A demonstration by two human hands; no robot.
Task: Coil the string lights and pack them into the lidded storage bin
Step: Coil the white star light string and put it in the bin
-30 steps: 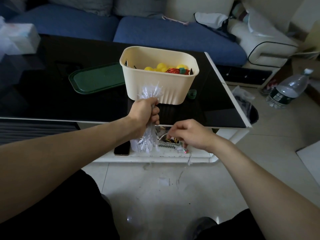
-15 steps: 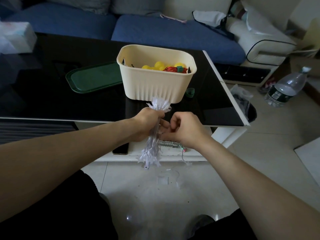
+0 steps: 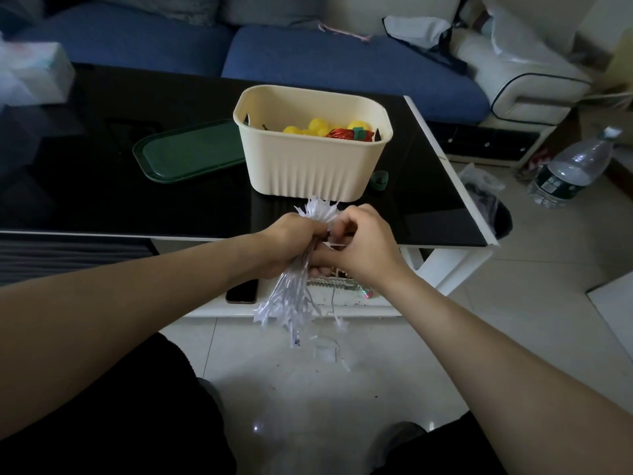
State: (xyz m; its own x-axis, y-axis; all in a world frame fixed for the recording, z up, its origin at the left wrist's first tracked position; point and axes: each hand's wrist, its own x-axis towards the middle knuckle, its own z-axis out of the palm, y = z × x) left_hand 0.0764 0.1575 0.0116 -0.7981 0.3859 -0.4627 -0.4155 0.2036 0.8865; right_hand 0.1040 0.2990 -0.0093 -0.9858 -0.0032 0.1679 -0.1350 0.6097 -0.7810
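My left hand [image 3: 291,240] grips a folded bundle of white string lights [image 3: 291,299] around its middle; bulbs stick out above the fist and hang below it. My right hand [image 3: 363,245] is pressed against the left one, its fingers pinching a thin wire of the lights at the bundle. Just beyond both hands stands the cream storage bin [image 3: 310,166] on the black glass table [image 3: 102,200], open, with yellow and red items inside. Its dark green lid [image 3: 186,156] lies flat to the bin's left.
A small green object [image 3: 379,179] lies right of the bin. A phone [image 3: 241,291] rests on the table's lower shelf. A bin with a plastic bag [image 3: 489,207] and a water bottle [image 3: 572,169] stand on the floor at right. A blue sofa [image 3: 342,60] runs behind.
My right hand rose from the lower shelf to meet the left hand at the bundle. The bundle came down slightly from in front of the bin.
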